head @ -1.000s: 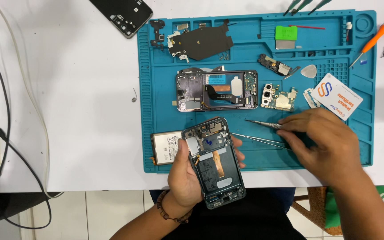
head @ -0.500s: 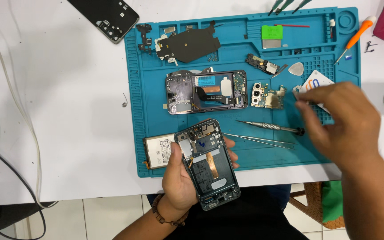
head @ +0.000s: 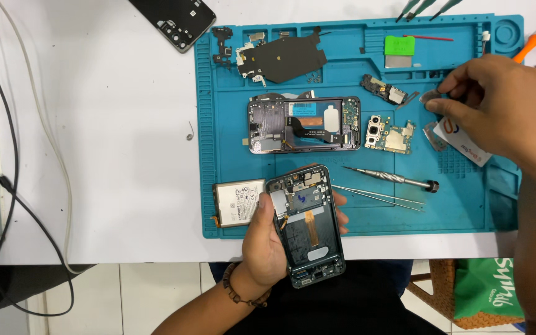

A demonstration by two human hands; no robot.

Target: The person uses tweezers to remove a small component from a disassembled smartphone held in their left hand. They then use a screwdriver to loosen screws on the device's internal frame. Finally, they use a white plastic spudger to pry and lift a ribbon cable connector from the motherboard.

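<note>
White table [head: 113, 93] carried a blue work mat [head: 231, 180] across its right half. Black phone panel [head: 175, 22] lay at the far edge, just left of the mat. Grey and black cables [head: 38, 130] trailed down the left side.

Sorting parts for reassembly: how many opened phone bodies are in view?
2. One phone frame is in the left hand; another phone frame lies mid-mat. A separate black panel lies off-mat.
</note>
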